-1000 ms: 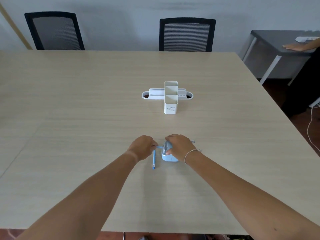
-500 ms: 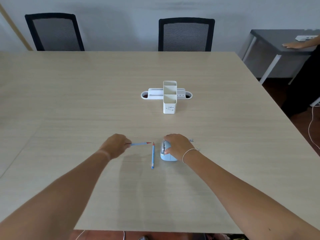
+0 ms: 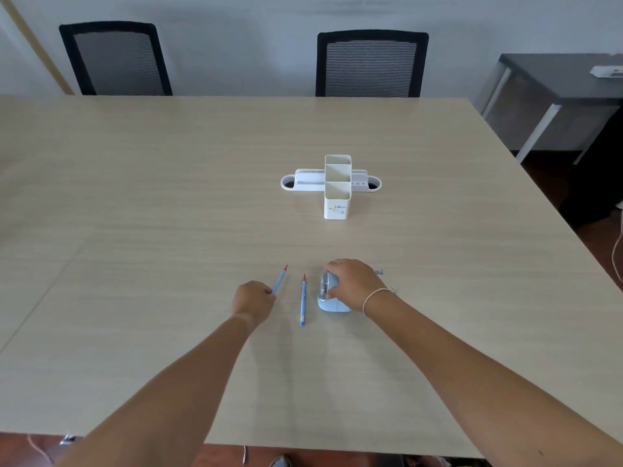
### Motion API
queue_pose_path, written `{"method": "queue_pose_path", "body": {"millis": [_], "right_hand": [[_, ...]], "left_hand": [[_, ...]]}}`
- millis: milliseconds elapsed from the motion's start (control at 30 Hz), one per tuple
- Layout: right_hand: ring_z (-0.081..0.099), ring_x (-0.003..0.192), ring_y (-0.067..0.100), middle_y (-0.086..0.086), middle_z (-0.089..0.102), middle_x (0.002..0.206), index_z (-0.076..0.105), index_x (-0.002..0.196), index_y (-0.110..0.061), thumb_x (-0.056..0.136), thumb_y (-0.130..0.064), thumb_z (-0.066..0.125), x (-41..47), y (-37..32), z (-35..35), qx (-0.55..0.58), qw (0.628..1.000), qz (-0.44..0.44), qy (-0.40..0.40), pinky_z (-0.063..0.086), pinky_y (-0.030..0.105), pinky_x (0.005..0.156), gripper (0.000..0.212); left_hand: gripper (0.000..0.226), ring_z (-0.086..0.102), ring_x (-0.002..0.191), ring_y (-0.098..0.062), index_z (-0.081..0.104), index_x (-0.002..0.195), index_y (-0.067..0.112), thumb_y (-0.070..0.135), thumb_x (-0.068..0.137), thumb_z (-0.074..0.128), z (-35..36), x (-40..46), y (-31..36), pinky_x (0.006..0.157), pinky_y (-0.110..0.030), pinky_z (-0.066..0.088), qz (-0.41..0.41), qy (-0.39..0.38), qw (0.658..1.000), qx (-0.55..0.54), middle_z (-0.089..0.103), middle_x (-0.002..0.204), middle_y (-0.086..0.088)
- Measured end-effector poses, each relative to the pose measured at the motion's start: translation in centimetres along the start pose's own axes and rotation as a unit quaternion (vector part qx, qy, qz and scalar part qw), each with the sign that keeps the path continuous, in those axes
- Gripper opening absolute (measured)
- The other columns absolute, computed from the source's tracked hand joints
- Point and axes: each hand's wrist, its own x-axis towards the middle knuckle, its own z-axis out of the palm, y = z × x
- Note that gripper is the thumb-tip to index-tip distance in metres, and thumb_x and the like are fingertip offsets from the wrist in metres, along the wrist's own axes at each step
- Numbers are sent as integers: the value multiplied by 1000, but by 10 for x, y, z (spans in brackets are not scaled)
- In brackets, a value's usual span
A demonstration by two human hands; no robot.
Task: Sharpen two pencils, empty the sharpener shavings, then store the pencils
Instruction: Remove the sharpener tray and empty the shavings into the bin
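Observation:
My left hand (image 3: 253, 301) grips the lower end of a blue pencil (image 3: 279, 280) whose red tip points up and away, low over the table. A second blue pencil (image 3: 303, 299) with a red tip lies flat on the wooden table (image 3: 168, 203) between my hands. To its right, my right hand (image 3: 352, 284) rests on top of the light blue sharpener (image 3: 327, 297), holding it down; a metal crank end (image 3: 379, 272) shows past my fingers. The white desk organiser (image 3: 337, 185) stands further back at the centre, its tall compartments holding nothing visible.
Two black mesh chairs (image 3: 371, 64) stand behind the table's far edge. A dark side table (image 3: 553, 85) stands at the right with a white object (image 3: 606, 70) on it. The table's near edge runs along the bottom of the view.
My left hand drew the pencil out of the sharpener, moved left, then turned it so the tip points away beside the lying pencil. My right hand stayed on the sharpener.

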Motion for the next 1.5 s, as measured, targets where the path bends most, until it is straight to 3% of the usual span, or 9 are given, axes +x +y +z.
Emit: {"method": "queue_pose_path", "body": {"millis": [67,200,300,533,933,1067,1200,1400,1500], "right_hand": [[55,103,28,12,61,109,55,90,-6,75,-20,69,1,1,0,2,1000,5,-3,43,34,84,25],[51,115,29,12,58,123,56,114,-4,75,-21,70,1,1,0,6,1000,9,-6,43,40,97,45],[52,114,29,11,59,121,56,113,-4,75,-22,70,1,3,2,7,1000,7,-5,43,38,96,44],[48,120,28,11,55,130,52,120,-4,77,-22,69,2,4,2,-1,1000,5,-9,40,40,101,50],[46,124,29,13,53,133,50,123,-3,78,-22,68,4,5,2,-12,1000,-3,-14,38,42,104,52],[45,125,29,13,52,134,50,124,-4,78,-22,68,4,6,3,-11,1000,-3,-14,37,43,105,53],[45,125,29,13,52,134,50,124,-3,78,-22,68,4,7,3,-9,1000,-4,-14,37,43,105,53],[45,124,28,11,52,134,50,123,-4,78,-22,68,3,8,5,-3,1000,-8,-11,38,42,104,52],[44,125,28,11,51,134,50,123,-4,78,-23,68,3,9,6,-4,1000,-9,-17,38,41,104,52]], "left_hand": [[26,38,51,-16,59,60,1,7,85,54,9,-2,2,46,-23,29,-14,10,999,-42,39,52,2],[14,54,69,-24,61,74,10,4,84,53,21,-5,8,62,-27,43,-31,15,993,-112,56,70,-6],[13,58,72,-26,61,78,9,2,82,51,27,-7,8,64,-30,47,-45,10,989,-143,58,73,-8],[19,55,68,-24,53,66,16,-1,76,54,36,-11,8,59,-26,45,-55,11,980,-189,57,66,-1],[21,55,69,-24,51,66,18,0,76,56,39,-7,8,56,-25,45,-54,21,980,-189,56,68,-1],[17,57,70,-26,52,69,16,1,76,56,40,-7,8,62,-30,48,-53,24,981,-183,59,74,-6],[18,56,71,-25,50,69,17,3,78,57,39,-7,8,54,-24,43,-48,26,982,-178,57,74,-3],[8,54,73,-25,54,87,12,8,81,58,36,-10,9,54,-23,40,-37,18,985,-170,58,83,-7],[11,53,64,-18,54,94,12,11,83,57,33,-11,10,50,-19,38,-34,18,986,-163,59,84,-7]]}}
